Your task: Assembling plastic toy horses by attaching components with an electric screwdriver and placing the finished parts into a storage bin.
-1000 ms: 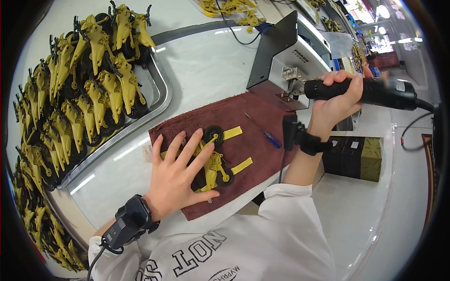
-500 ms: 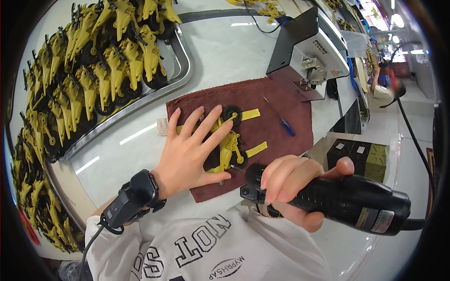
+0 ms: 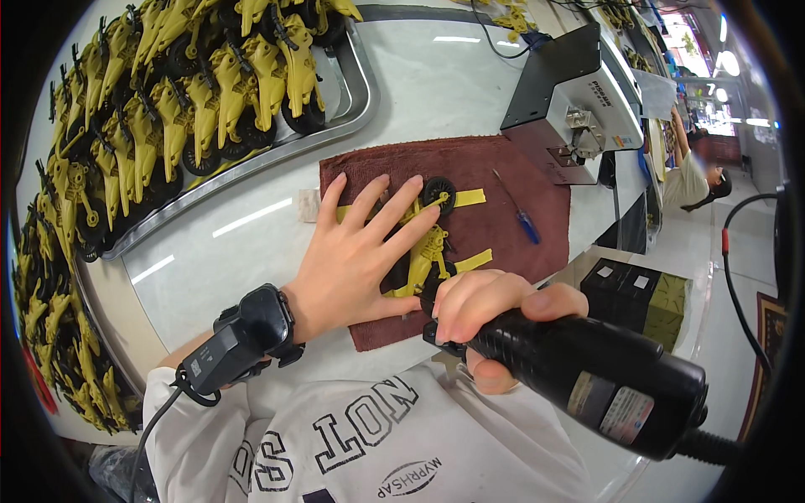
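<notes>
A yellow toy vehicle frame with black wheels (image 3: pixel 432 243) lies on a dark red cloth (image 3: pixel 503 180). My left hand (image 3: pixel 356 247) presses flat on it, fingers spread, with a black device strapped at the wrist. My right hand (image 3: pixel 490 310) grips a black electric screwdriver (image 3: pixel 587 373), its front end down at the near part of the toy. The tip is hidden behind my fingers.
A metal tray (image 3: pixel 356 101) at the left holds several yellow and black toy parts, with more piled along the far left edge. A small blue-handled screwdriver (image 3: pixel 520 218) lies on the cloth. A black and white machine (image 3: pixel 579 105) stands behind it. Dark boxes (image 3: pixel 646 298) sit lower right; another person (image 3: pixel 692 172) is at far right.
My right hand brought the electric screwdriver from up by the machine down to the toy at the near edge of the cloth. My left hand stayed pressed on the toy.
</notes>
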`<state>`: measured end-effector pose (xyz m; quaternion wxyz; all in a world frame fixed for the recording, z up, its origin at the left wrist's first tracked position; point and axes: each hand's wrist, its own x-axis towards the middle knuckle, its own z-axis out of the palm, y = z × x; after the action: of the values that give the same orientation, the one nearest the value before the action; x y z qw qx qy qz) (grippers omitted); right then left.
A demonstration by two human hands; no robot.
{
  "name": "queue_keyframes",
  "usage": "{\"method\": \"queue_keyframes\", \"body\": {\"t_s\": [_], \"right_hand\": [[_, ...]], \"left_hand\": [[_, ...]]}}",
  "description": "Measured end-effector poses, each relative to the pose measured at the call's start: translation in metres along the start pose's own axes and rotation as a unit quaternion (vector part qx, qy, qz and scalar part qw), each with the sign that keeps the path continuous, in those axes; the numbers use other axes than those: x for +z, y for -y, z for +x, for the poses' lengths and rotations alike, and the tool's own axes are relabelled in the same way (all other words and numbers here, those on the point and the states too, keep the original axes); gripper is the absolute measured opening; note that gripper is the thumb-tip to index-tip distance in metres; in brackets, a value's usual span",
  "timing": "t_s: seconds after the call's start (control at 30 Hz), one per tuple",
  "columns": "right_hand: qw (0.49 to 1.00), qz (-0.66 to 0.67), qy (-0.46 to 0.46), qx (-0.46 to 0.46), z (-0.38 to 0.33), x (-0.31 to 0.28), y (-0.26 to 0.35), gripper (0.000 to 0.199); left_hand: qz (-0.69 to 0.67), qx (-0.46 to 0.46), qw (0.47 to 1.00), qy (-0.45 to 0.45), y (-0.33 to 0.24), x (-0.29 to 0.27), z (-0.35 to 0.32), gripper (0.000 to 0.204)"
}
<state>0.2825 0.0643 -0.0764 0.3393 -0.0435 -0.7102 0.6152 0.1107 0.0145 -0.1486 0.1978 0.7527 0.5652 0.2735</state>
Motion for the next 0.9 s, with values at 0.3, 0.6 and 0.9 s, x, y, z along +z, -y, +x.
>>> {"method": "queue_keyframes", "body": {"t_s": [0.3, 0.6, 0.9], "right_hand": [[0.996, -0.005, -0.044, -0.072, 0.003, -0.01, -0.002, 0.061], [0.781, -0.327, -0.494, -0.197, 0.074, -0.159, 0.019, 0.044], [0.939, -0.092, -0.324, -0.063, 0.022, -0.078, 0.017, 0.062]], "left_hand": [[0.012, -0.009, 1.0, 0.004, -0.001, 0.001, -0.002, 0.085], [0.018, 0.009, 1.0, 0.008, -0.003, 0.0, 0.003, 0.084], [0.017, 0.004, 1.0, 0.006, -0.003, 0.0, 0.006, 0.085]]}}
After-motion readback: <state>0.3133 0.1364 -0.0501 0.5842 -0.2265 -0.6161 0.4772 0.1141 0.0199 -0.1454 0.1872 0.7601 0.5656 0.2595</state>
